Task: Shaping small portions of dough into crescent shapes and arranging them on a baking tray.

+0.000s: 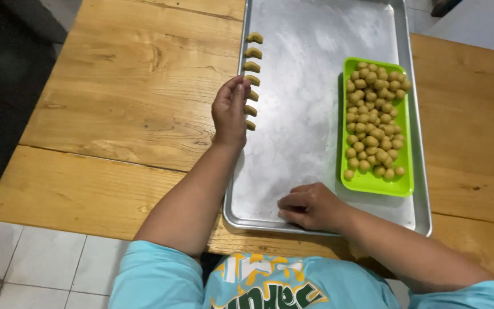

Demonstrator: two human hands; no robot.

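Hands first: the left hand (230,112), left of centre in the frame, lies palm down with fingers together and extended, its fingertips resting at the left rim of the tray beside the row of crescents and gripping nothing; the right hand (310,206), low and centre, is loosely curled with its fingers bent onto the tray floor near the front rim, and whether anything lies beneath them cannot be told. Largest in view is the pale wooden plank table (127,91), filling most of the frame, with white floor tiles at the lower left. On it, from upper centre to lower right, lies the rectangular brushed-metal baking tray (298,114), its floor largely bare. Inside the tray, toward its right side, stands the bright green rectangular plastic dish (373,184), which holds a heap of small round olive-tan dough balls (373,120), packed close and piled in places. Along the tray's left edge runs a single column of small crescent-shaped dough pieces (252,66) of the same colour, evenly set from the upper part of the frame down to just beside the left hand, whose fingers partly cover the lower ones. Light blue sleeves occupy the bottom edge of the frame.
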